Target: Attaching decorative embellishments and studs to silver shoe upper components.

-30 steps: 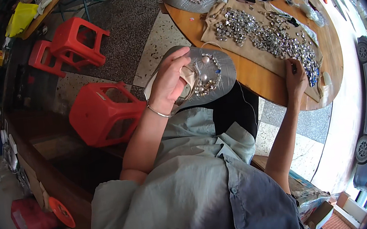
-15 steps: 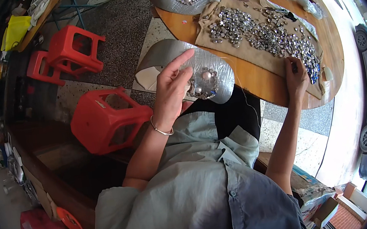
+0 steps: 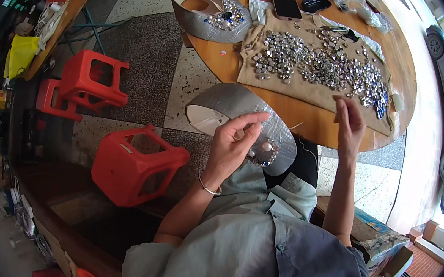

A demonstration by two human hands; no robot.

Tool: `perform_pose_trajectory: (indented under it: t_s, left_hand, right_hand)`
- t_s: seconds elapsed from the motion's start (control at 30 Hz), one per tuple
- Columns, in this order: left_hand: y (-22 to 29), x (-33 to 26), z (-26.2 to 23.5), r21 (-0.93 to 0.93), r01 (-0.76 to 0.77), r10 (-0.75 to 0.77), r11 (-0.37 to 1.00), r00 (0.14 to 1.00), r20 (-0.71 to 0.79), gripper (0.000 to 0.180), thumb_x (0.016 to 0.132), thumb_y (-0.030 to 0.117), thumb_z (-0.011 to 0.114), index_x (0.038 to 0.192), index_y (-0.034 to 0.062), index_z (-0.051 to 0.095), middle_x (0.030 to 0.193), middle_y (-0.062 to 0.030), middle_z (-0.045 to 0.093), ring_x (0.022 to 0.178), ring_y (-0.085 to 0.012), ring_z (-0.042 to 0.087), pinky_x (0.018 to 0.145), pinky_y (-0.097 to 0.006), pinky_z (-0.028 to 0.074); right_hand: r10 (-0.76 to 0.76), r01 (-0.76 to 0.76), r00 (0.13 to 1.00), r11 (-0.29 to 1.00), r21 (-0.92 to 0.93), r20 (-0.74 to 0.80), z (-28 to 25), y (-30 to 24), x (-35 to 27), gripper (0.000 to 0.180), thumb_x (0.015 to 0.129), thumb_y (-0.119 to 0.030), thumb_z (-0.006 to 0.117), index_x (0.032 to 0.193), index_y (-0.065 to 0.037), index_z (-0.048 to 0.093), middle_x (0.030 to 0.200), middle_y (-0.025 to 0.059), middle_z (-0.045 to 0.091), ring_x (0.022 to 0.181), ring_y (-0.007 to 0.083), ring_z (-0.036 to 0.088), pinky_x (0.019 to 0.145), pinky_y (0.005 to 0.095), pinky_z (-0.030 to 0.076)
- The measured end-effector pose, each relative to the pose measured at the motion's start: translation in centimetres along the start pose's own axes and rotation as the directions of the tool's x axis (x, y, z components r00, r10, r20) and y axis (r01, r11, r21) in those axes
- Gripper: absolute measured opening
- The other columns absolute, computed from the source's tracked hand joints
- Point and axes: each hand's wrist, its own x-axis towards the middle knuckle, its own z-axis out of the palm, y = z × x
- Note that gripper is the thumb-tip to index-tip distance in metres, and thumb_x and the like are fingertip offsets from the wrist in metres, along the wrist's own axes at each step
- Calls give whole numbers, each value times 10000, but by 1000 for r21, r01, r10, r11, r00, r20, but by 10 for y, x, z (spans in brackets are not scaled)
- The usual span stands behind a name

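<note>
I'm mid-way setting gems: my left hand (image 3: pixel 232 147), fingers loosely curled, steadies the silver curved piece (image 3: pixel 241 115) over my lap. My right hand (image 3: pixel 349 123) pinches shut above the gem pile (image 3: pixel 318 66) on the surface (image 3: pixel 309 122); whether it holds a gem I cannot tell. Next needs precise placement.

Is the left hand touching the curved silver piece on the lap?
Touching. The head view shows the left hand lying against the curved silver piece, its fingers overlapping the surface beside the stuck-on gems, with no gap visible.

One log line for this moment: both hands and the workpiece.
left hand: on curved silver band, gems stuck on | right hand: raised above table rim, near loose gems
</note>
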Motion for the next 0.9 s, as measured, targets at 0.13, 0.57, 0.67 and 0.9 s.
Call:
perform_pose_trajectory:
  t_s: [0.13, 0.57, 0.67, 0.9]
  left_hand:
    - [10, -6, 2, 104, 66, -84, 992, 981, 177, 227, 906, 66, 535, 1115, 11, 607, 1035, 3, 615, 905, -32, 529, 797, -183, 424]
    - [-2, -13, -3, -312, 123, -101, 942, 991, 86, 227, 900, 24, 461, 1095, -17, 569, 952, -54, 617, 859, -101, 589, 779, -228, 471]
    - [-3, -4, -1, -357, 58, -52, 932, 998, 28, 215, 874, 0, 534, 1085, 14, 575, 932, -46, 620, 815, -107, 600, 760, -238, 485]
    - [-2, -6, -3, -438, 16, -81, 899, 988, -130, 187, 860, 25, 577, 1035, 75, 535, 935, -3, 565, 870, -94, 553, 778, -241, 459]
  right_hand:
    - [137, -227, 890, 960, 162, 435, 38, -47, -29, 283, 873, -212, 629, 1050, 4, 585, 888, 5, 585, 786, 62, 525, 704, 196, 431]
    - [353, -495, 856, 770, 403, 378, 61, -33, -72, 131, 883, -154, 591, 802, -50, 592, 713, -28, 578, 640, 33, 503, 590, 193, 401]
    - [404, -628, 778, 544, 557, 482, 61, -29, -68, 130, 888, -153, 557, 802, -60, 587, 747, -1, 607, 639, 63, 546, 607, 210, 448]
    - [509, -669, 699, 215, 712, 503, 76, -35, -72, 128, 885, -171, 562, 909, -50, 595, 849, 20, 621, 768, 104, 585, 713, 256, 487]
